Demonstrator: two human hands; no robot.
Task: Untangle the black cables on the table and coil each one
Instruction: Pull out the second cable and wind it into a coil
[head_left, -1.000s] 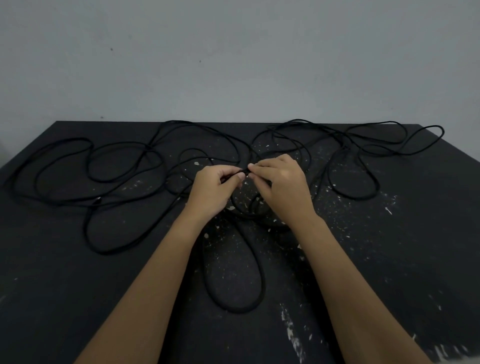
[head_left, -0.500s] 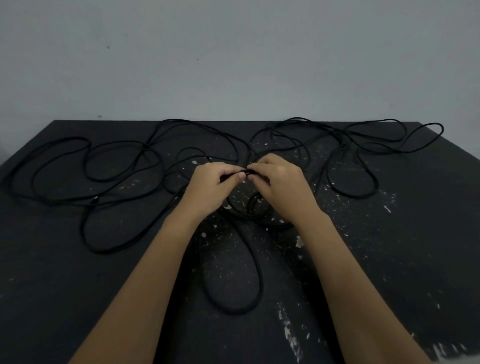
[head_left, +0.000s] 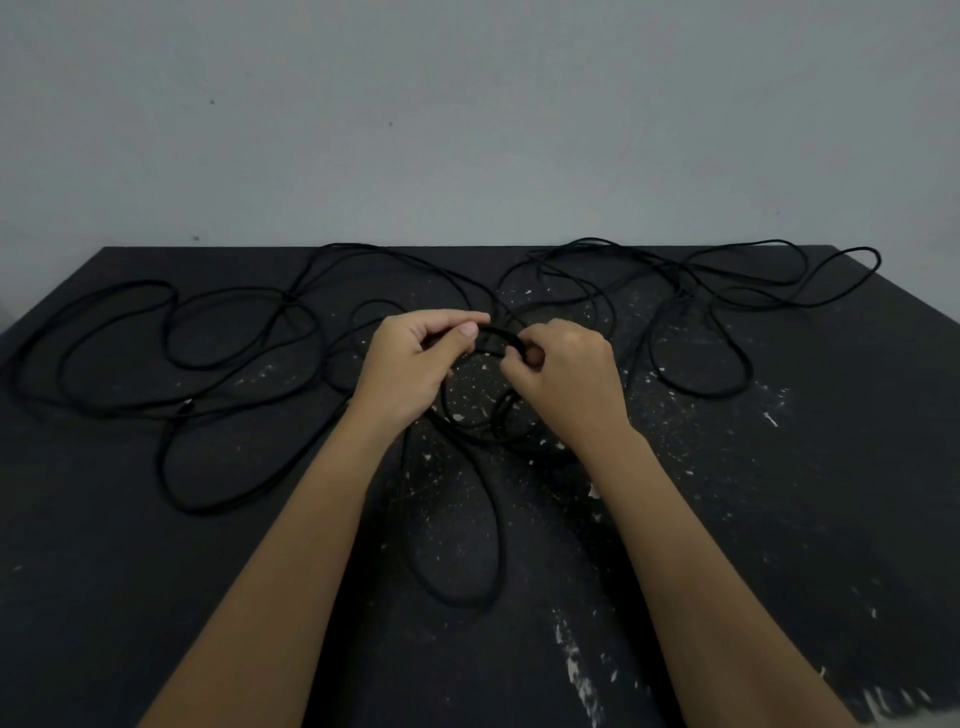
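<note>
Left hand: your left hand (head_left: 410, 364) pinches one end of a short cable arc (head_left: 497, 335) between thumb and fingertips.
Right hand: your right hand (head_left: 566, 379), just beside it, curls round the arc's other end.
Cables: the black cables (head_left: 719, 396) sprawl in loose loops left, right and far.
Tabletop: your tabletop (head_left: 831, 493) is dark with pale specks.

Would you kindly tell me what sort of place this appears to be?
Probably a plain workroom: a white-flecked black table against a bare grey wall, strewn with black cables.
</note>
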